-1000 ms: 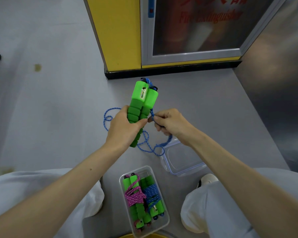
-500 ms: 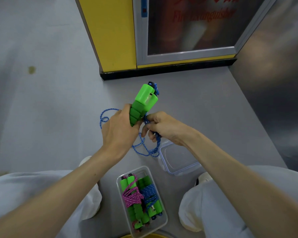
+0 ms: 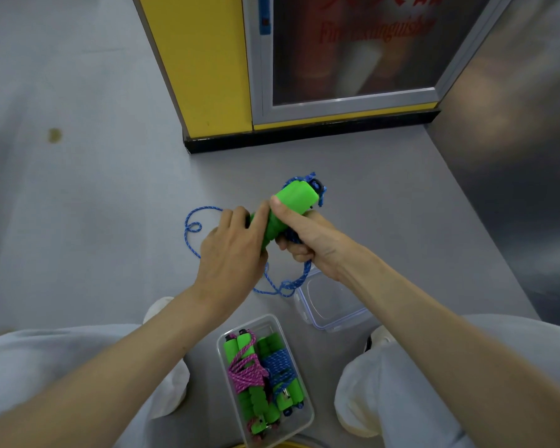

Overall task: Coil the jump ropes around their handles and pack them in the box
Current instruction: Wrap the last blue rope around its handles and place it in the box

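Two green foam handles (image 3: 291, 205) of a jump rope are held together above the grey floor, tilted up to the right. My right hand (image 3: 307, 234) grips them from the right, thumb on top, with blue rope under its fingers. My left hand (image 3: 233, 250) holds the lower ends from the left. The loose blue rope (image 3: 191, 227) trails in loops on the floor beneath. A clear plastic box (image 3: 299, 425) near my knees holds a pink-roped set (image 3: 244, 373) and a blue-roped set (image 3: 280, 367), both coiled.
A clear lid (image 3: 333, 305) lies on the floor right of the box, partly under my right forearm. A yellow cabinet (image 3: 204, 66) with a glass door stands ahead. A metal wall (image 3: 514, 156) runs along the right. My knees flank the box.
The handles have tilted further to the right and lower. My right hand has moved from pinching the rope to gripping the handles with the rope.
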{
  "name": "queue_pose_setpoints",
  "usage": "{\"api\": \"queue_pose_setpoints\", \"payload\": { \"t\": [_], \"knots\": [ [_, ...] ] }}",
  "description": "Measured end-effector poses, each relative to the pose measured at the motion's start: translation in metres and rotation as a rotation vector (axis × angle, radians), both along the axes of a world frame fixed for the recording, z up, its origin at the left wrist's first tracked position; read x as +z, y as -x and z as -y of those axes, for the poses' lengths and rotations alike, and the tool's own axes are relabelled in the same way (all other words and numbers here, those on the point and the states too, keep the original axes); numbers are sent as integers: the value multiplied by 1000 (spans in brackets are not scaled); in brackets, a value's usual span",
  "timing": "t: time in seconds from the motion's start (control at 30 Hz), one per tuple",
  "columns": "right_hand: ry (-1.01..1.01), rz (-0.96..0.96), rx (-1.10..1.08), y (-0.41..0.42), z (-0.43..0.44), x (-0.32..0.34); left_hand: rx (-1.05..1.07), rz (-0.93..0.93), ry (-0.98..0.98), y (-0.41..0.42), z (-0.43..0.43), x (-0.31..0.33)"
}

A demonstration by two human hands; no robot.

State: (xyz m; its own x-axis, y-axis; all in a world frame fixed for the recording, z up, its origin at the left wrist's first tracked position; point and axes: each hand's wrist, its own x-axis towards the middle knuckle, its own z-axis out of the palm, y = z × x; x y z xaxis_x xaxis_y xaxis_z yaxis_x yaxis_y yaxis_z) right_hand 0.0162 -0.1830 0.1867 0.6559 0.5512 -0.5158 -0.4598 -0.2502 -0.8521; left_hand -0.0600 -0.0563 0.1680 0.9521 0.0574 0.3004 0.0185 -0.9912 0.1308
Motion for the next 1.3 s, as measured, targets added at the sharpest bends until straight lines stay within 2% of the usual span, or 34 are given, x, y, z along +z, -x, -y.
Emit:
{"api": "queue_pose_setpoints", "payload": {
  "t": [0.1, 0.17, 0.2, 0.27, 0.33, 0.4, 0.5, 0.67, 0.73, 0.83, 1.13, 1.3],
  "knots": [
    [64, 54, -108, 3, -2, -1, -23, 9, -9, -1, 3, -7],
    [111, 70, -176, 4, -3, 0, -30, -105, 86, -2, 5, -6],
    [138, 83, -200, 3, -2, 1, -24, -193, 209, -4, 6, -5],
    [171, 102, -233, 0, 0, 3, -24, -370, 586, -7, 5, 3],
    [166, 98, -232, -2, 2, 4, -3, -431, 981, -11, 4, 16],
    [128, 75, -213, -2, 2, 5, 96, -479, 1277, -12, 3, 27],
    [54, 47, -181, 0, 2, 3, 219, -660, 1549, -8, 0, 34],
    [-35, 15, -201, 1, 1, -2, 162, -810, 1805, -4, 1, 34],
    [-60, -1, -189, 0, -1, -2, 152, -847, 1852, -4, -1, 35],
    [-64, -14, -156, -1, 1, -1, 129, -870, 1807, -4, -3, 38],
    [-25, 29, 14, -12, 13, 11, 133, -739, 1742, -9, -12, 40],
    [-25, 42, 6, -15, 25, 12, 162, -694, 1698, -9, -22, 40]
  ]
}}
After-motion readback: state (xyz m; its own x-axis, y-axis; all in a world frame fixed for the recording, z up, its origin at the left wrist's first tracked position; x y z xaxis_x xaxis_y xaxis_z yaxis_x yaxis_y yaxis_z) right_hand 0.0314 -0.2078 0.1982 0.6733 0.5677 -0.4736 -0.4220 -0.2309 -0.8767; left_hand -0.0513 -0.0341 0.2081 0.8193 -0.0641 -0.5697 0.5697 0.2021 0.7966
